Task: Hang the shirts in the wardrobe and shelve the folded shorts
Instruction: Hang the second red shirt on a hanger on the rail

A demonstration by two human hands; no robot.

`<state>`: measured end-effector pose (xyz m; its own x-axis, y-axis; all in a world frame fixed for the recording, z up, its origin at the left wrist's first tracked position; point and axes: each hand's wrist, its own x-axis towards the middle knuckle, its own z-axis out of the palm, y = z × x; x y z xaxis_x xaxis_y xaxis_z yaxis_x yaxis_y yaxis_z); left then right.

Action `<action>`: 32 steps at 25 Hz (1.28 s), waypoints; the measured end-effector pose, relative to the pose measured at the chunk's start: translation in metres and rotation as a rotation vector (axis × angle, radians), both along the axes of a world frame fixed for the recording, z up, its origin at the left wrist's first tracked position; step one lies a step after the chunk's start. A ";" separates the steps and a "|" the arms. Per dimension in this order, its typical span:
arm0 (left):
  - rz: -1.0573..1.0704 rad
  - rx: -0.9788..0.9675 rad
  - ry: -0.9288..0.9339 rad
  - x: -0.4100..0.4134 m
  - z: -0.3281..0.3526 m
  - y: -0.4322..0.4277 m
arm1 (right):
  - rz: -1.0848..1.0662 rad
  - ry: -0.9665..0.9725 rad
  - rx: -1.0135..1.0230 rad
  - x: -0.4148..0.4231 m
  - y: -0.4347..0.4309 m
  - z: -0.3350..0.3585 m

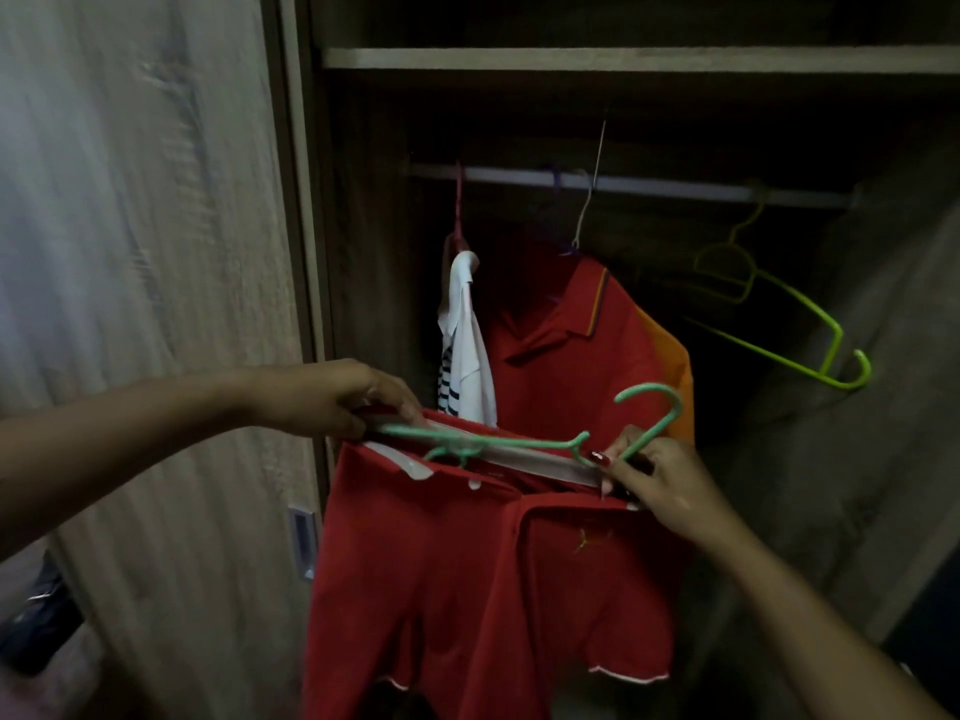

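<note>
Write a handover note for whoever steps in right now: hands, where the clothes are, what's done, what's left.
Left hand grips the red shirt at its shoulder; right hand pinches the green hanger below its hook.
Hanger lies at the collar, not yet on the rail.
Done: a white striped shirt and a red-orange polo hang there.
Left: hang this shirt; folded shorts are out of view.

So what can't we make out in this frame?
Head view:
- Green hanger, left end: covered by the left grip and the shirt collar.
- Wardrobe floor: behind the shirt, and dark.
- Top shelf contents: too dark, cut off by the top edge.
- Shorts: none in view.
</note>
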<state>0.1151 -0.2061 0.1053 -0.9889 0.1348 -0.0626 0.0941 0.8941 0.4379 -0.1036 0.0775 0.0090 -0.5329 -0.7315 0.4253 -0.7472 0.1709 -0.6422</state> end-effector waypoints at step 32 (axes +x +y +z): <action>0.058 0.231 0.497 -0.078 -0.012 0.022 | 0.230 -0.312 0.219 -0.013 0.106 0.108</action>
